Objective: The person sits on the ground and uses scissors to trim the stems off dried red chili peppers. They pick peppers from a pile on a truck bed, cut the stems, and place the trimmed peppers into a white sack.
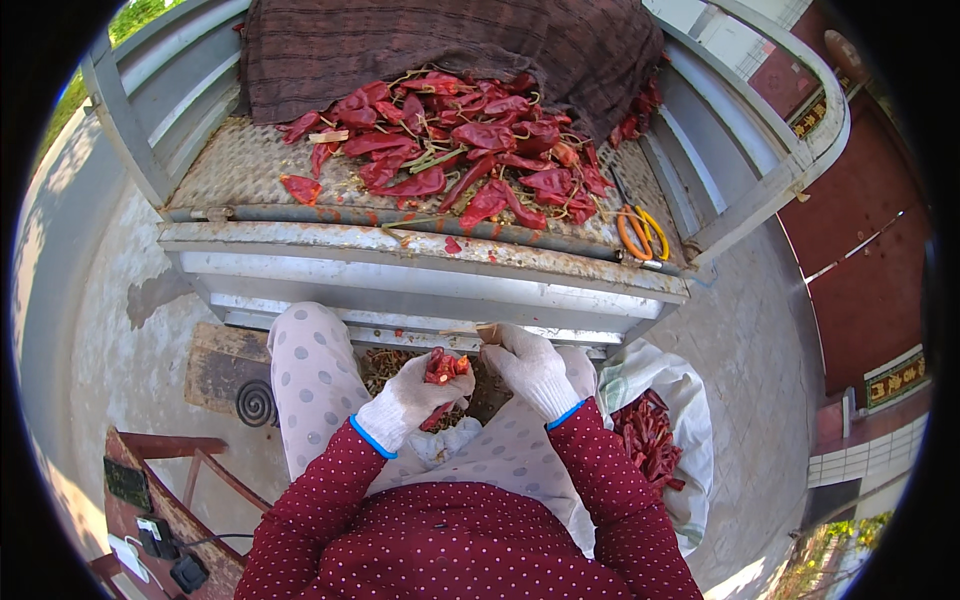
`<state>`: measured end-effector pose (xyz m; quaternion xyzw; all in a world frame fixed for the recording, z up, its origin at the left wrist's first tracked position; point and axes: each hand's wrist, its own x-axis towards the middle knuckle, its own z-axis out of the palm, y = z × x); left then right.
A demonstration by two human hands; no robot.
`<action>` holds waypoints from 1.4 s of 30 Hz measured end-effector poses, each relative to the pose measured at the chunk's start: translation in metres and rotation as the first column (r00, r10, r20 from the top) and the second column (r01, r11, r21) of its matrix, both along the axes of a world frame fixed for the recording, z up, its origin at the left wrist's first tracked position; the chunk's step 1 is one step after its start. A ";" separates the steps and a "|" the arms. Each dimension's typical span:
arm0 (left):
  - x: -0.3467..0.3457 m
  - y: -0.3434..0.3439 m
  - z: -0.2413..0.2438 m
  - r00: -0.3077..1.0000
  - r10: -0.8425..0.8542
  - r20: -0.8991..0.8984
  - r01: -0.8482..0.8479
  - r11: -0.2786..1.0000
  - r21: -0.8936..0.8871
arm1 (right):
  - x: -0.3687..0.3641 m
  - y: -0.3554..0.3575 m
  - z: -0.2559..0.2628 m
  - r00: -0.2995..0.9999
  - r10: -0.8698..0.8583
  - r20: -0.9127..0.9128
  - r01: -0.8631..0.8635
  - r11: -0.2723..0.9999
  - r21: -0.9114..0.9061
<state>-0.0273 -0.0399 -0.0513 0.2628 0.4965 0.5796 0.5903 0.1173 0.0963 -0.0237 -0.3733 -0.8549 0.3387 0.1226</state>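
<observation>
My left hand [426,386], in a white knitted glove with a blue cuff, is closed around dried red chili peppers [445,367]. Another red pepper tip shows below its fingers. My right hand [531,369], gloved the same way, has its thumb and fingertips together at a thin pale stem [463,330]. Between my knees, below both hands, lies a mass of chili stems and scraps [390,365], partly hidden. Ahead, a heap of dried red chilies [472,142] rests on the rusty metal cargo bed [232,169].
Orange-and-yellow-handled scissors [636,231] lie at the bed's right. A dark cloth [420,34] covers the back. A white woven sack [697,442] holding chilies stands at my right. Left are a black coil [257,403], a board [214,365] and a wooden bench [124,480] bearing chargers [157,538].
</observation>
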 end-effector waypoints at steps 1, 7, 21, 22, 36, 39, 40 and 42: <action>-0.003 -0.001 -0.006 1.000 -0.020 -0.007 0.020 1.000 0.000 | 0.004 0.003 -0.007 0.994 0.019 0.111 -0.029 0.996 0.084; -0.015 0.001 -0.035 0.994 -0.033 -0.106 0.032 0.999 -0.004 | 0.011 -0.014 0.015 0.977 -0.064 0.201 0.087 0.991 -0.106; 0.037 0.025 -0.039 0.973 -0.033 -0.228 0.112 0.933 0.343 | 0.031 -0.043 0.020 0.906 -0.240 -0.348 0.159 0.956 -0.245; 0.037 0.023 -0.024 0.987 -0.156 0.033 0.136 0.934 0.330 | 0.045 -0.038 0.037 0.920 -0.289 -0.265 0.252 0.953 -0.166; 0.011 0.007 -0.019 0.969 -0.030 0.245 0.042 0.998 -0.041 | 0.181 0.041 0.057 0.855 -0.502 0.132 0.430 0.827 0.362; 0.007 0.009 -0.027 0.961 -0.020 0.275 0.032 0.999 -0.042 | 0.079 0.045 0.094 0.980 -0.197 0.000 0.167 0.832 0.529; 0.003 0.005 -0.033 0.959 -0.004 0.282 0.018 0.999 -0.047 | 0.050 0.049 0.101 0.997 -0.080 -0.016 0.073 0.793 0.604; -0.003 0.001 -0.039 0.955 0.014 0.295 0.003 0.998 -0.058 | 0.002 0.063 0.111 0.999 0.014 0.038 -0.037 0.714 0.699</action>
